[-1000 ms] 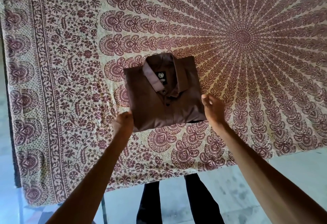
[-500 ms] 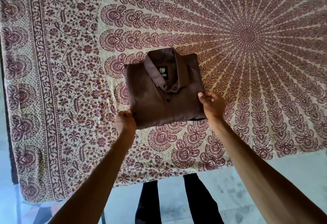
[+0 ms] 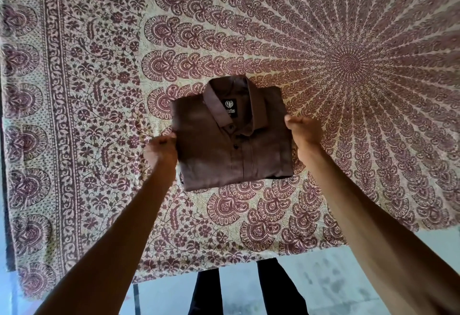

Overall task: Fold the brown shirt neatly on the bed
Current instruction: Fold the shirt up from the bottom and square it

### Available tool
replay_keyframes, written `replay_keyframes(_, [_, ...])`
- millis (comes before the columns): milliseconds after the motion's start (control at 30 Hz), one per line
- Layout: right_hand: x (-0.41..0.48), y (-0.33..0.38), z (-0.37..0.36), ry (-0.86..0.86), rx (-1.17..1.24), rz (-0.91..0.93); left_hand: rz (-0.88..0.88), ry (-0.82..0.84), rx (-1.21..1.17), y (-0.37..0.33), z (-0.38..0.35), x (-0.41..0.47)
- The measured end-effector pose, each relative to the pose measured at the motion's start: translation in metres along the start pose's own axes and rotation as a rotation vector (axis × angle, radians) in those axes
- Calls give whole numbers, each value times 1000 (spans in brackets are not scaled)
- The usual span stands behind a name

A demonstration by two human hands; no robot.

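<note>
Shirt (image 3: pixel 231 138) lies folded into a compact rectangle on the bed (image 3: pixel 74 115), nearer the front edge than the far one and left of the big sunburst printed on the bedspread. The collar (image 3: pixel 229 100) faces up at the far end with the black label showing, and the button line runs down the middle. The left hand (image 3: pixel 160 149) is curled closed against the shirt's left edge, and the right hand (image 3: pixel 305 131) is closed at the right edge higher up; both seem to pinch the stacked layers, though the fingertips are hidden under the cloth.

The folding looks almost done, so the step in hand is likely squaring and settling the bundle. To do it well, the two hands should work evenly, keeping the side edges parallel and the collar centred. The near left corner bulges a little and sits lower than the right, so a light tuck and a flat press there would tidy it. Tugging one side harder than the other risks skewing the button line or sliding the inner layers out.
</note>
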State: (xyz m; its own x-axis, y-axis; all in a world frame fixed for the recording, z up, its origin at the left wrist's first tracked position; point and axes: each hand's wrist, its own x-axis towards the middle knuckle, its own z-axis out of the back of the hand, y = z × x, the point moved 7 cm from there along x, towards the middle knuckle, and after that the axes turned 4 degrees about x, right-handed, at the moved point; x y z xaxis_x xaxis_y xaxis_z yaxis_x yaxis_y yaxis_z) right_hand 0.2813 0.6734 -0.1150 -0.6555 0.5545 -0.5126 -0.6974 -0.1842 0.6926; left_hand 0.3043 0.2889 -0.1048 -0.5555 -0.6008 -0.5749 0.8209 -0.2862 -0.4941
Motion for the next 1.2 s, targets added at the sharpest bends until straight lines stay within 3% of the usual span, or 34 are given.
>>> replay_keyframes(100, [2, 4, 1, -70, -69, 30, -10, -43, -27, -7, -2, -7])
replay_keyframes(233, [9, 11, -12, 9, 25, 16, -87, 33, 67, -25, -10, 1])
replay_keyframes(400, [31, 37, -22, 77, 128, 11, -158, 105, -4, -52, -16, 33])
replay_keyframes(600, [44, 48, -31, 27, 88, 36, -162, -33, 68, -70, -11, 45])
replay_keyframes(767, [30, 50, -30, -91, -197, 185, -199, -91, 75, -60, -16, 27])
replay_keyframes(967, [-37, 24, -28, -205, -730, 442, -153, -103, 429, -5, -29, -22])
replay_keyframes(1067, [-51, 7, -37, -178, -793, 454, -258, -176, 454, 0, -33, -33])
replay_keyframes(1200, [-38, 7, -35, -193, -712, 408, -244, -207, 359, -3, -27, -24])
